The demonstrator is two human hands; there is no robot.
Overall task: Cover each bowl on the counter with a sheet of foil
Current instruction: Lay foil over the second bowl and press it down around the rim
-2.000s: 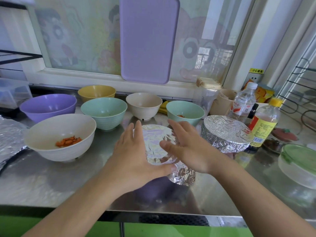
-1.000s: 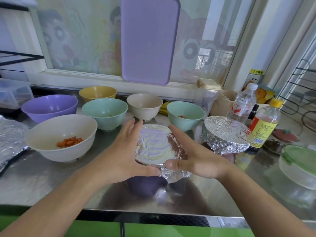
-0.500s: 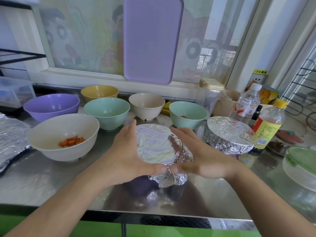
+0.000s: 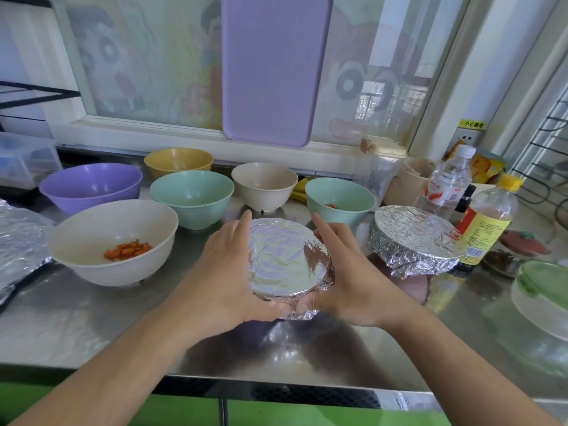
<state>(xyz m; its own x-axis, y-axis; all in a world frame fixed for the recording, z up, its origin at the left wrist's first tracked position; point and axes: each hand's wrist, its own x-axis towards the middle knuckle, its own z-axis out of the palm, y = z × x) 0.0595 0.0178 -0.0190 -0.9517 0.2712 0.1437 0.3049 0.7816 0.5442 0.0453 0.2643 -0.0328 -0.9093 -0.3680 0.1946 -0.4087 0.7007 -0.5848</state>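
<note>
On the steel counter [image 4: 76, 318] six bowls stand uncovered from 9 to 1 o'clock: the big white bowl [image 4: 113, 241] with orange pieces, the purple bowl [image 4: 90, 186], the two green ones, the beige and the yellow, so most of the task is left for you. One foil-covered bowl [image 4: 413, 241] is finished at 3 o'clock. At the centre your left hand [image 4: 227, 278] and right hand [image 4: 347, 281] cup the small bowl under its foil sheet [image 4: 279, 259], fingers together along its sides, thumbs pressing the front fold down; I judge this cover is nearly closed.
</note>
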